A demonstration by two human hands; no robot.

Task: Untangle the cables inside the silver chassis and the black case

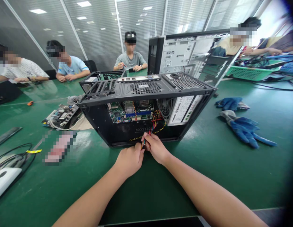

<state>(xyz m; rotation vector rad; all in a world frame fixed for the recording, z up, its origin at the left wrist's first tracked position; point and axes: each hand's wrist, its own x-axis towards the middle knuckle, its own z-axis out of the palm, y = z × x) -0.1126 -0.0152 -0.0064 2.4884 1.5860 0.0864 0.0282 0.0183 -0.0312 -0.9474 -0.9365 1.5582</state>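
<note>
A black computer case (99, 126) lies open-sided on the green table in front of me. Inside it are a motherboard (118, 114) and a power supply (181, 110) with a fan grille and a white label. A bundle of coloured cables (155, 119) runs from the power supply down to the front edge of the case. My left hand (130, 160) is closed on the lower end of the bundle. Right beside it, my right hand (156, 147) pinches the same cables slightly higher. The cable ends are hidden by my fingers.
Blue work gloves (243, 126) lie to the right. A circuit board (63, 116) and a blurred-out flat object (60, 147) are on the left, near a white device (5, 181) with black cables. Another open case (157, 56) and a green basket (250, 73) stand behind. Several people sit across the table.
</note>
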